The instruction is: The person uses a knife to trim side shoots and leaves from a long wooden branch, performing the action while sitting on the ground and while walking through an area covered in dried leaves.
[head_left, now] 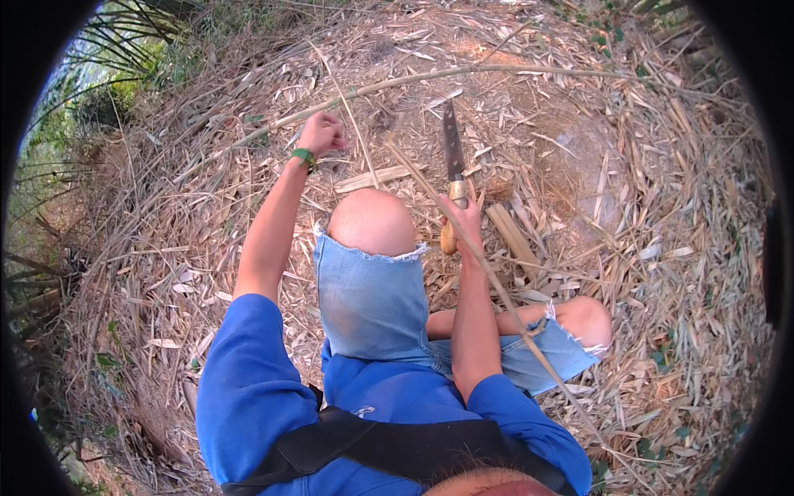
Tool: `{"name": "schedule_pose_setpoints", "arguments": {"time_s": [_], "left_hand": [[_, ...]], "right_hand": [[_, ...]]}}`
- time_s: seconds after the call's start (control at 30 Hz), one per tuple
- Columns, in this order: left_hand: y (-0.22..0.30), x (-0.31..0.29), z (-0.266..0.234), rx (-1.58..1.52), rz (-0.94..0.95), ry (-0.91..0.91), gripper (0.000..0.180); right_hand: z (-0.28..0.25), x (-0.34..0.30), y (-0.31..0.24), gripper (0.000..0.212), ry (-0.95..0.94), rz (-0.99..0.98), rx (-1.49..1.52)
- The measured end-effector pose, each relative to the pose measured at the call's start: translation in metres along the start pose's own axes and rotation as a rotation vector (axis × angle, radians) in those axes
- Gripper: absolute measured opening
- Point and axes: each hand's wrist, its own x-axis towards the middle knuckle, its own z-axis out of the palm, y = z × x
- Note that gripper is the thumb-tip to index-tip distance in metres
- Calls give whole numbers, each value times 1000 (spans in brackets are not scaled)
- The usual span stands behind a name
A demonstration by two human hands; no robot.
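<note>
Knife [452, 149] in the right hand [468, 217], seen just above and right of centre in my head view, its dark blade pointing to the top of the frame. I see the fingers wrapped round the pale wooden handle [449, 238], whose butt shows below them. I judge the blade stiff and fairly heavy toward its tip, the handle smooth and perhaps slippery; the wood, well behind the edge, is the place to hold. A slanting stick [529, 339], likely light and springy, crosses in front of the right forearm toward the lower right. At upper centre-left, the left hand [322, 132] is curled beside a long bent stem [397, 81]; whether it grips anything, I cannot tell. Dry leaves [165, 343] litter the ground.
</note>
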Motion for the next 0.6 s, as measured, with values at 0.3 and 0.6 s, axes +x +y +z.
{"name": "schedule_pose_setpoints", "arguments": {"time_s": [0.3, 0.6], "left_hand": [[209, -142, 69, 511, 969, -326, 46], [230, -229, 213, 1207, 1173, -1012, 27]], "right_hand": [[-15, 14, 30, 29, 122, 9, -68], [-24, 0, 42, 26, 22, 20, 49]]}}
